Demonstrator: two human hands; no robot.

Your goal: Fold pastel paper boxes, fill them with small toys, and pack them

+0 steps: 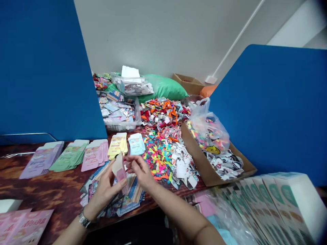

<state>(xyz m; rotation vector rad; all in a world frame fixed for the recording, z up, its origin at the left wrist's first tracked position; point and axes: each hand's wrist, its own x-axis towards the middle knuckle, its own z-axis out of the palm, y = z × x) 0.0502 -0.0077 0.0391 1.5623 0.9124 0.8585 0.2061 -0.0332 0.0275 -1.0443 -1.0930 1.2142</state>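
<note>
My left hand point(106, 189) grips a small pink paper box point(119, 170), held upright above the table's front edge. My right hand point(141, 171) pinches the box's upper right side with its fingertips. A watch sits on my left wrist. Under both hands lies a loose stack of printed cards point(125, 200). Just right of my hands is a heap of small bright rubbery pieces point(157, 156) and white tagged items point(184, 168).
Flat box blanks lie in rows: purple point(42, 158), green point(70, 154), pink point(95, 153), yellow point(118, 144), blue point(136, 143). A cardboard box point(204, 166) holds a plastic bag point(208, 127). A clear tub point(120, 114) stands behind. Blue partitions flank both sides. White-green cartons point(278, 204) are at right.
</note>
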